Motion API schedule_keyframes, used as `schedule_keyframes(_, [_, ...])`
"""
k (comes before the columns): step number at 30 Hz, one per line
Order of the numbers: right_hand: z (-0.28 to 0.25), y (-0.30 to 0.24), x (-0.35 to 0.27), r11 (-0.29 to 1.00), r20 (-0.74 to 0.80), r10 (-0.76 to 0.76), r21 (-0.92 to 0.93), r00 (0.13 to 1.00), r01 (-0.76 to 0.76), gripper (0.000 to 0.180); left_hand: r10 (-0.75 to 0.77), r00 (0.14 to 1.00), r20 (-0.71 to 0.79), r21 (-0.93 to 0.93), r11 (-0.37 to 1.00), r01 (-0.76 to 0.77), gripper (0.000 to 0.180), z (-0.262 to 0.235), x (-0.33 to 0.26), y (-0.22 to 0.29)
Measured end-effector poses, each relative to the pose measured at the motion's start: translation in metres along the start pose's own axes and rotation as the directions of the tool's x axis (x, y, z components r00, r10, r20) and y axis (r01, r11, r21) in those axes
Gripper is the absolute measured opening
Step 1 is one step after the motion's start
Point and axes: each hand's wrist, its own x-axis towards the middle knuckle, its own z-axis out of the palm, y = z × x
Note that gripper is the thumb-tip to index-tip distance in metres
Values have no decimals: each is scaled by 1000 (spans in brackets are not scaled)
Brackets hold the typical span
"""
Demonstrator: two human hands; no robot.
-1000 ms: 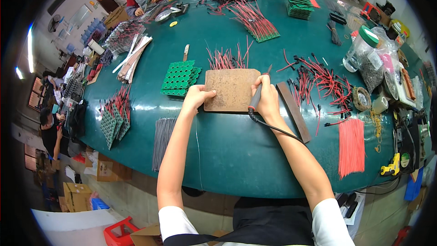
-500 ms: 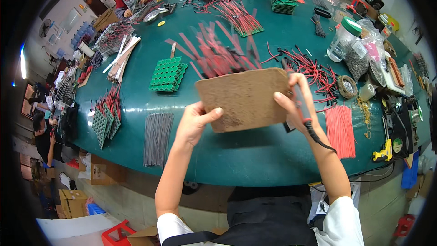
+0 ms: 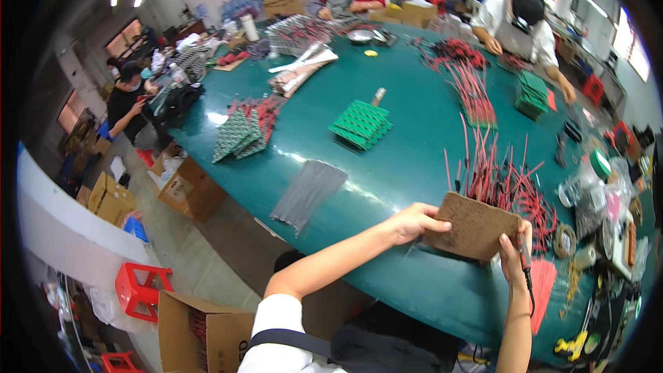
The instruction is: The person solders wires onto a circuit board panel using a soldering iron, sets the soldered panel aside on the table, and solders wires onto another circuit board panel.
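A thin brown board (image 3: 473, 229) is held between my two hands above the green table. My left hand (image 3: 416, 224) pinches its left edge, with the thumb on the face toward me. My right hand (image 3: 514, 254) grips the right edge and also holds a soldering iron (image 3: 525, 257), its black cord trailing along the wrist. Red wires (image 3: 492, 178) stand up behind the board's upper edge; their lower ends are hidden by it. A bundle of straight red wires (image 3: 543, 290) lies beside my right hand, and loose red wires with black parts (image 3: 542, 215) lie just beyond.
Grey wires (image 3: 308, 195) and stacked green circuit boards (image 3: 360, 124) lie left of my hands. Wired boards (image 3: 246, 131) sit farther left. A green-lidded jar (image 3: 599, 164), tape roll (image 3: 565, 240) and yellow tool (image 3: 572, 347) crowd the right. An open carton (image 3: 200, 331) stands below; co-workers sit across.
The view has swung left, so the table and my hands appear farther right. The board stays in both hands, now tilted down to the right; the wires behind it are less blurred.
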Motion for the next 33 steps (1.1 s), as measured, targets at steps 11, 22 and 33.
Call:
schedule_keyframes(11, [58, 55, 75, 972, -75, -79, -227, 994, 60, 47, 212, 949, -235, 307, 942, -134, 39, -68, -12, 55])
schedule_keyframes(22, [108, 37, 73, 988, 637, 28, 101, 770, -119, 56, 576, 791, 208, 943, 95, -317, 33, -39, -152, 62])
schedule_keyframes(33, [65, 34, 76, 666, 946, -176, -88, 270, 741, 24, 569, 657, 494, 865, -399, -305, 47, 9, -126, -55])
